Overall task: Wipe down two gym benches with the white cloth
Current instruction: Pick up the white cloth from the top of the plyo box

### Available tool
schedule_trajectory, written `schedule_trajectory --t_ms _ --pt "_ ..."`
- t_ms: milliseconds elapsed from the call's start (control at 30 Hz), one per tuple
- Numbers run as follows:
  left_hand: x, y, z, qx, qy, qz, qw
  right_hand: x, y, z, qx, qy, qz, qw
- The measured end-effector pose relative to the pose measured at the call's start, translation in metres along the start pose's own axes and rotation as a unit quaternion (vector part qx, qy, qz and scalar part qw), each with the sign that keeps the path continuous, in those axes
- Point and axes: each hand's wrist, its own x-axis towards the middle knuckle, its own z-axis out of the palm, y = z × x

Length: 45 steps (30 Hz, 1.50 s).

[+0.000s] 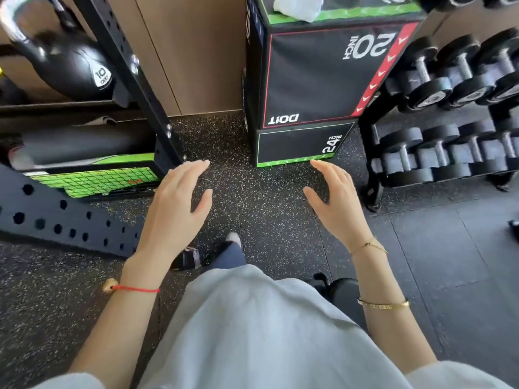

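The white cloth [299,6] lies crumpled on top of a black plyo box [323,80] with green and red trim, straight ahead at the top of the view. My left hand [177,203] and my right hand [334,200] hover in front of me over the speckled floor, palms facing each other, fingers relaxed and holding nothing. Both hands are well short of the cloth. No gym bench is in sight.
A black rack post [132,77] with a kettlebell [64,63] stands at the left, with a perforated black rack base [56,217] below it. A dumbbell rack [455,113] fills the right. A wooden wall panel [193,51] is behind. My feet are on the rubber floor [252,197].
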Motion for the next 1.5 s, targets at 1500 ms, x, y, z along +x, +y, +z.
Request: schedule_trajectory --t_ms 1500 --pt "0.658 0.028 0.198 0.035 0.036 -0.099 0.994 0.755 0.176 -0.009 -0.056 -0.169 -0.080 0.981"
